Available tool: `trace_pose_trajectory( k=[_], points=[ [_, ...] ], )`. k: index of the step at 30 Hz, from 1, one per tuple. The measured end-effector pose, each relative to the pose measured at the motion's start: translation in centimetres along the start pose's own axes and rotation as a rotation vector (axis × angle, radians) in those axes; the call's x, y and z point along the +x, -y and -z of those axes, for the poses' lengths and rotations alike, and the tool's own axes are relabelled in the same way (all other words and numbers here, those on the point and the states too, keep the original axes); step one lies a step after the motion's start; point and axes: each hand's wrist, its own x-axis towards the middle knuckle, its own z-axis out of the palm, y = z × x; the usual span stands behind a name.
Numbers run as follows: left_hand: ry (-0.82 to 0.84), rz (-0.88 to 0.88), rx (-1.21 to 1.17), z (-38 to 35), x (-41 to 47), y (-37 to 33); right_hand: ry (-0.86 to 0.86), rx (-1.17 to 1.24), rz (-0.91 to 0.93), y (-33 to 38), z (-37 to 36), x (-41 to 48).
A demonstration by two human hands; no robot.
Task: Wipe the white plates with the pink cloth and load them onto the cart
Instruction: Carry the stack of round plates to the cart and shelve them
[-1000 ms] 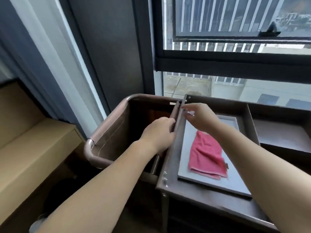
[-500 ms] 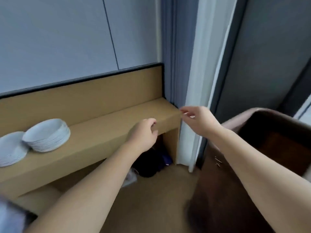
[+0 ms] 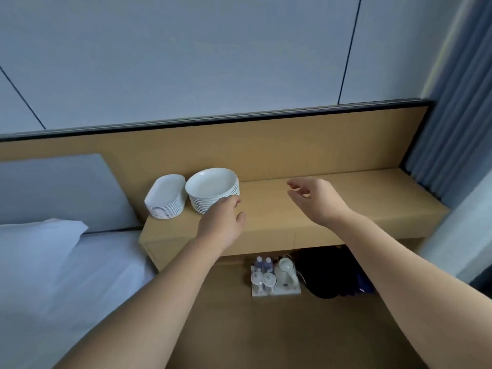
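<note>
Now, plate stack point(image 3: 211, 186) just beside the left hand point(image 3: 222, 225); right hand point(image 3: 316, 201) farther right; both loose, empty.

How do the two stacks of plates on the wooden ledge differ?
The round stack holds deep, bowl-like plates; the oblong stack holds flatter ones with rounded corners. The left hand is beside the round stack; the oblong stack lies farther from it. Both are white, side by side on the ledge.

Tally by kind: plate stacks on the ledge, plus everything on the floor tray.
Plate stacks: 2
Bottles: 2
Cups: 2
Kettle: 1
Total: 7
</note>
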Motion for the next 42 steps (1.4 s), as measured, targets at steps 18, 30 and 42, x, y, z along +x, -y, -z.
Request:
trace_pose_trajectory(
  k=[18, 30, 42],
  points=[
    [-0.228, 0.706, -0.351, -10.4, 19.6, 15.7, 0.471, 0.007, -0.131, -5.9, -22.5, 28.6],
    [-0.293, 0.861, -0.717, -14.1, 23.1, 19.0, 0.680, 0.454, -0.295, -10.1, -29.3, 37.0],
    [-0.340, 0.886, -0.758, -13.6, 23.9, 18.2, 0.628, 0.572, -0.316, -10.2, -29.9, 37.0]
  ],
)
